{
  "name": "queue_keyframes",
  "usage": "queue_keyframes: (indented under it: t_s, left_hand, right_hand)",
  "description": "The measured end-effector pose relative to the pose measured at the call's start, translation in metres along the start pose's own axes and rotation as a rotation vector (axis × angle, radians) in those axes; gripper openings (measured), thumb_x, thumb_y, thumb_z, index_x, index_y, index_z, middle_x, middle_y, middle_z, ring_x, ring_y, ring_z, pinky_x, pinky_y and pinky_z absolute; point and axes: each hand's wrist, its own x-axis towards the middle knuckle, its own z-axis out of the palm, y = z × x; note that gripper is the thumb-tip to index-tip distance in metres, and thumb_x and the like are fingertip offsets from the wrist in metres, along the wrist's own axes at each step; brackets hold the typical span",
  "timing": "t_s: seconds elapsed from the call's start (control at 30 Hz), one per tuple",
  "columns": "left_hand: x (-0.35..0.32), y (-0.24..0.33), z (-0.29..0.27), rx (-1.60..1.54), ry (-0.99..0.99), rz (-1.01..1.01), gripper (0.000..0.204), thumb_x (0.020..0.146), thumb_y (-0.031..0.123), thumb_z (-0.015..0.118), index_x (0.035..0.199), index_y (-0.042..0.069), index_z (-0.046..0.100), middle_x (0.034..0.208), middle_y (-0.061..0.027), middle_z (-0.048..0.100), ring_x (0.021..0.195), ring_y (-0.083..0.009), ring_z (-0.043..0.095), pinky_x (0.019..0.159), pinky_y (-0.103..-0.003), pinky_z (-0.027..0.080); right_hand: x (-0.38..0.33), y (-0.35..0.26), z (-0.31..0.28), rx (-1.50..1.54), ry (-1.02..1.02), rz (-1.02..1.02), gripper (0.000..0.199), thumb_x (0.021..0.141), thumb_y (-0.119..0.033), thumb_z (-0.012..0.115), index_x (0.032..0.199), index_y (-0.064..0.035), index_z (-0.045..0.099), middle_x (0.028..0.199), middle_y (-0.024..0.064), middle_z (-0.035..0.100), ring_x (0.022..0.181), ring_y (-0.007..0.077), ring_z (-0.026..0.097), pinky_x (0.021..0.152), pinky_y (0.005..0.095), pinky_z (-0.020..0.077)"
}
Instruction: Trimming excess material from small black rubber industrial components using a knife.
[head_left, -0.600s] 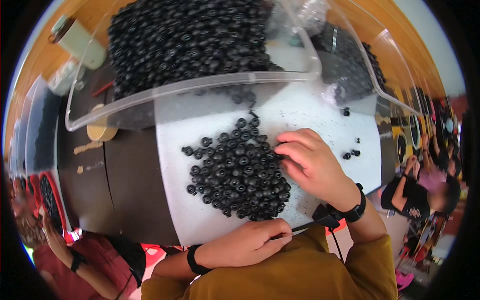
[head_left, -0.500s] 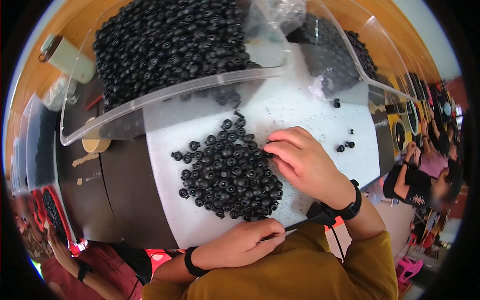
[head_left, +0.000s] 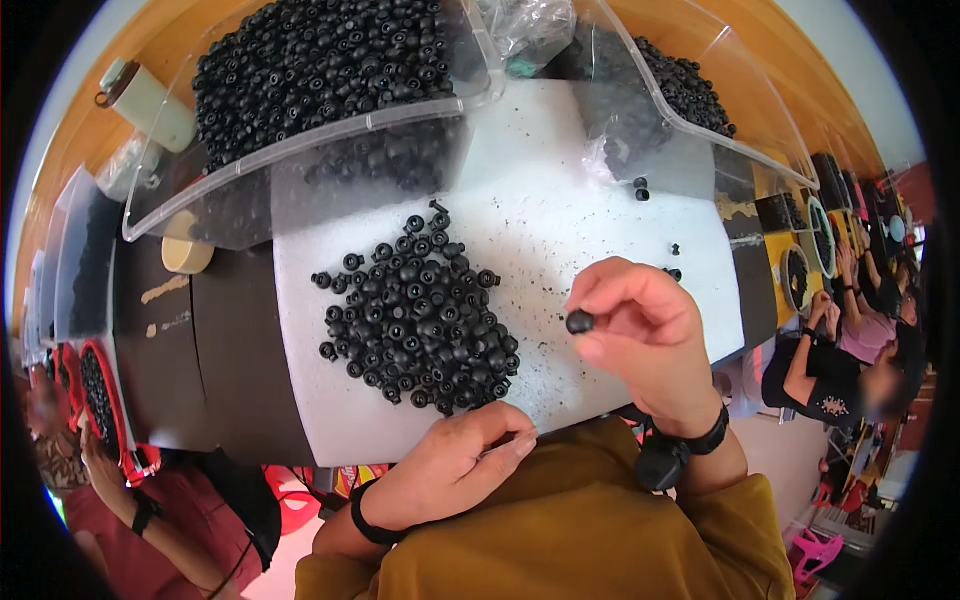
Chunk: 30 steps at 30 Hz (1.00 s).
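Observation:
My right hand (head_left: pixel 645 335) is raised over the white sheet, to the right of the pile. Its thumb and fingertips pinch a small round black part (head_left: pixel 579 322). Close to the sheet's front edge, my left hand (head_left: pixel 465 462) is closed, thumb against forefinger, around a thin pointed tool that is mostly hidden. In front of both hands a pile of small black knob-like parts (head_left: pixel 415 320), many with a round hole, lies on the white sheet (head_left: pixel 540 210). A few loose black parts (head_left: pixel 641 189) lie apart at the right.
A clear bin (head_left: pixel 350 122) full of the same black parts stands at the back left; another clear bin (head_left: pixel 690 130) is at the back right. A pale bottle (head_left: pixel 150 105) and a cream round container (head_left: pixel 187 250) stand left. Co-workers sit on both sides.
My right hand has left the pile's right edge, moving right and nearer with one black part in its fingertips. My left hand stays closed near the front edge. The whole view has shifted slightly.

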Motion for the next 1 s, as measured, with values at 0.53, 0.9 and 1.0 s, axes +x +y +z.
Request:
queue_keyframes:
  t_s: [0.53,0.9,1.0]
  left_hand:
    - [0.042,0.04,0.046,0.509,0.384,0.37,0.023,0.072,-0.003,0.066,0.091,0.002,0.053,0.073,-0.0103,0.055,0.058,-0.0246,0.057,0.051,-0.031,0.045]
    - [0.053,0.042,0.059,0.708,0.422,0.441,0.025,0.07,0.0,0.067,0.089,0.003,0.052,0.069,-0.0088,0.054,0.055,-0.0253,0.057,0.046,-0.034,0.045]
    - [0.053,0.042,0.061,0.746,0.42,0.42,0.024,0.07,0.0,0.067,0.089,0.003,0.052,0.069,-0.0088,0.054,0.054,-0.0254,0.056,0.046,-0.034,0.044]
  right_hand:
    - [-0.039,-0.009,-0.037,0.412,-0.12,0.016,0.028,0.077,0.012,0.062,0.102,0.0006,0.055,0.107,0.0108,0.052,0.093,0.0131,0.055,0.083,0.026,0.0442]
    - [-0.046,-0.004,-0.047,0.43,-0.178,-0.056,0.028,0.076,0.012,0.062,0.1,0.0012,0.056,0.109,0.0124,0.051,0.098,0.0157,0.055,0.087,0.0286,0.043]
    - [-0.048,-0.003,-0.047,0.44,-0.179,-0.046,0.027,0.077,0.012,0.061,0.101,0.0013,0.055,0.108,0.0129,0.052,0.099,0.017,0.056,0.088,0.0297,0.0437]
